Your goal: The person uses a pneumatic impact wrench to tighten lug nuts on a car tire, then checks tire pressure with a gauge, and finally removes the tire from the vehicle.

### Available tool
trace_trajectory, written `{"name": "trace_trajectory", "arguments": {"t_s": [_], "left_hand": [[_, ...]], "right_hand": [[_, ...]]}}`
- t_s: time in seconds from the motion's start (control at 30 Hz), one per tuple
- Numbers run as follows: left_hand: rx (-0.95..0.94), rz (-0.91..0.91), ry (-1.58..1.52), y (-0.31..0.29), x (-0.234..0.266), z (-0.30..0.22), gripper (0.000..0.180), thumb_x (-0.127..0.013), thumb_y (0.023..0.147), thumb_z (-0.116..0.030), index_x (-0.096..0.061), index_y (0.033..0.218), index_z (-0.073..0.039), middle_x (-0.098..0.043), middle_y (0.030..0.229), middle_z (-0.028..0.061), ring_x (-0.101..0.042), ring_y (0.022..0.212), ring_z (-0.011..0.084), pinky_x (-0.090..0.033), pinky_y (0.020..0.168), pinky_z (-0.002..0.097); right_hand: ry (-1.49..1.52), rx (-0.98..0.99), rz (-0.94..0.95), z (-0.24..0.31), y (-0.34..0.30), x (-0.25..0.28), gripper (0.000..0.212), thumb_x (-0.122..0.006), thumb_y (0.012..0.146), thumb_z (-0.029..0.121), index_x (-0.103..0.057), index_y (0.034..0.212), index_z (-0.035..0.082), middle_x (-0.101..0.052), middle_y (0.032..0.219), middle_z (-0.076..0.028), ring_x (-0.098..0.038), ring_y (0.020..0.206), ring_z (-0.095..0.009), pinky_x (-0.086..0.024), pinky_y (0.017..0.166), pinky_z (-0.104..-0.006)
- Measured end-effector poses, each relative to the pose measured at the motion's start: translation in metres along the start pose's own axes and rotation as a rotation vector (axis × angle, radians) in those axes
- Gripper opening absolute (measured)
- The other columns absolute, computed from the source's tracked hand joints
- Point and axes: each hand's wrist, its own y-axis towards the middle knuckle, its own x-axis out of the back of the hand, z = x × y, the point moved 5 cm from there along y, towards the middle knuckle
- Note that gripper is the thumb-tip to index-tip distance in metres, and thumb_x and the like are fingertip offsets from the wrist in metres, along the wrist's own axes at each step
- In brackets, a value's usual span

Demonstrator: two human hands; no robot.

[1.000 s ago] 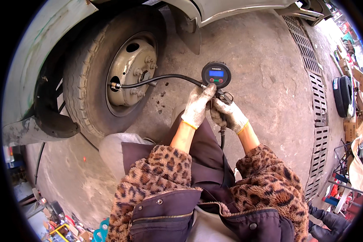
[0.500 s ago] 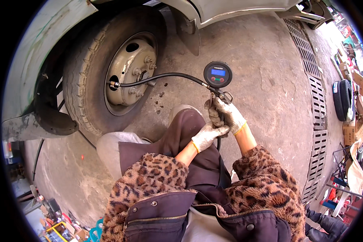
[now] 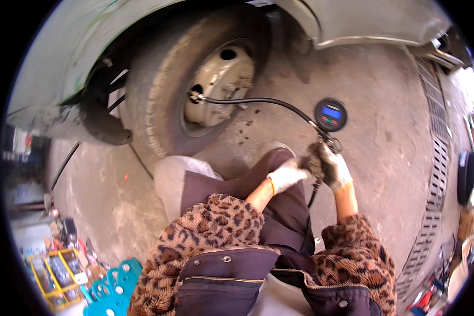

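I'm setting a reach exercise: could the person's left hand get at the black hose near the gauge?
Probably yes: the left hand is close, and the gap between right hand and knee looks open toward the black hose.

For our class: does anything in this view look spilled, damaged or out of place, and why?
Yes: small dark flecks dot the grey concrete floor beside the beige metal wheel, and a tiny orange-red speck lies left of the person's legs. Both stand out against the paler ground; whether spill or litter, I cannot tell.
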Motion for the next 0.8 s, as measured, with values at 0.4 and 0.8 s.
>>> {"name": "trace_trajectory", "arguments": {"t_s": [0.4,0.8], "left_hand": [[-0.315,-1.27,0.147,-0.12,0.155,-0.179,0.039,-0.07,0.092,-0.035,-0.066,0.098,0.003,-0.066,0.077,0.0084,-0.065,0.07,0.0205,-0.053,0.066,0.0369],[-0.306,-1.327,0.613,-0.103,0.163,-0.19,0.054,-0.067,0.091,-0.047,-0.067,0.079,0.006,-0.065,0.064,0.0146,-0.063,0.059,0.0236,-0.049,0.058,0.0388]], "right_hand": [[-0.222,0.052,-0.221,0.003,-0.006,-0.019,0.037,-0.068,0.093,0.043,-0.055,0.082,0.01,-0.049,0.062,0.0,-0.047,0.049,-0.012,-0.037,0.043,-0.0267],[-0.262,0.068,-0.254,0.004,0.002,-0.021,0.02,-0.071,0.088,0.021,-0.057,0.082,0.01,-0.049,0.057,0.0,-0.044,0.044,-0.011,-0.032,0.041,-0.026]]}}
